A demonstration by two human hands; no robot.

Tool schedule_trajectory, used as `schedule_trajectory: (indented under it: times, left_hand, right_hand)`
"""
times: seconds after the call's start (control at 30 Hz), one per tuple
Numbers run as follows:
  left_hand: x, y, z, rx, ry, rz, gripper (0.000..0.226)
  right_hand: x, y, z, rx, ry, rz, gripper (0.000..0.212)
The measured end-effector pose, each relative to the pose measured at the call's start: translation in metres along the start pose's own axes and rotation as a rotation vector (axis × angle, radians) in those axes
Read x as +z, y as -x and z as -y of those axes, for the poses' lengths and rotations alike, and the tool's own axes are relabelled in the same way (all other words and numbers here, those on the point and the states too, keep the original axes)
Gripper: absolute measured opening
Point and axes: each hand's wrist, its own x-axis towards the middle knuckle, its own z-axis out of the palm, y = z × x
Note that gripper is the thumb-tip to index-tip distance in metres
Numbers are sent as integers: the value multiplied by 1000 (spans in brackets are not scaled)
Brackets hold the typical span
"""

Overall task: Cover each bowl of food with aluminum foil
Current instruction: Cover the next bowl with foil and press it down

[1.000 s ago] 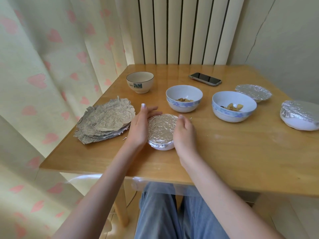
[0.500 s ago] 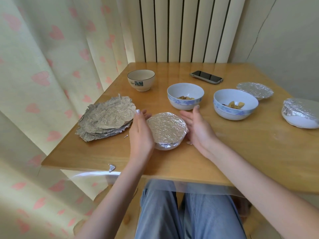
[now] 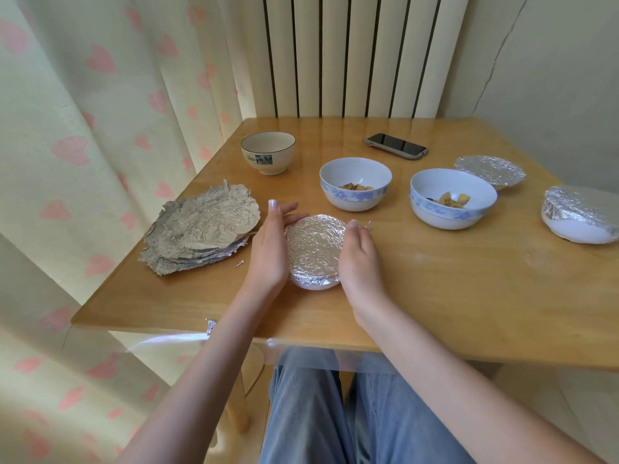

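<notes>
A small white bowl with foil over its top (image 3: 315, 251) stands near the table's front edge. My left hand (image 3: 269, 249) presses its palm against the bowl's left side, fingers straight. My right hand (image 3: 360, 259) cups the right side with curved fingers against the foil rim. Two blue-patterned bowls with food stand uncovered behind: one in the middle (image 3: 355, 184), one to the right (image 3: 453, 197). Two more foil-covered bowls stand at the right: one far (image 3: 490, 170), one at the frame edge (image 3: 581, 214). A stack of crumpled foil sheets (image 3: 201, 232) lies on the left.
A cream bowl with a dark rim (image 3: 268, 152) stands at the back left, a phone (image 3: 395, 146) at the back. A foil scrap (image 3: 211, 325) sits at the wooden table's (image 3: 469, 296) front edge. Curtain hangs left, radiator behind.
My right hand has come back against the bowl's right side after opening away from it. My left hand stays on the left side.
</notes>
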Motion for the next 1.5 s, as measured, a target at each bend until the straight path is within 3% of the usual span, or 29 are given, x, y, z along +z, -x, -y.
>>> schedule_trajectory:
  times: [0.17,0.27,0.4,0.6,0.73,0.87,1.0,1.13,1.23,1.33,1.5]
  left_hand:
    - [5,13,-4,-7,20,-138,56]
    - [2,15,0,4,6,-133,56]
    - [-12,2,3,22,54,-66,68]
    - [-4,-2,-6,-35,168,89,56]
    - [-2,-1,-6,-83,211,37,57]
    - [3,2,-5,-83,182,-68,54]
    - [3,8,-3,-123,134,-130,48]
    - [-7,7,-4,-154,68,-46,57]
    - [-18,3,-9,-66,74,-1,61]
    - [-17,0,-16,48,-19,75,61]
    - [-9,1,-15,40,-135,109,64]
  right_hand:
    - [-4,-7,3,92,-84,94,53]
    - [-8,-13,6,164,-202,148,58]
    - [-25,-13,6,163,-210,38,63]
    - [2,10,9,144,-132,5,49]
    - [12,4,4,175,-190,-90,45]
    - [17,0,3,102,-103,-174,44]
    - [11,-7,1,41,54,-148,48]
    - [0,-11,5,0,217,-14,50]
    - [-15,-16,13,-147,365,10,44]
    - [-13,-24,22,-297,410,67,42]
    - [2,-28,17,-355,481,150,46]
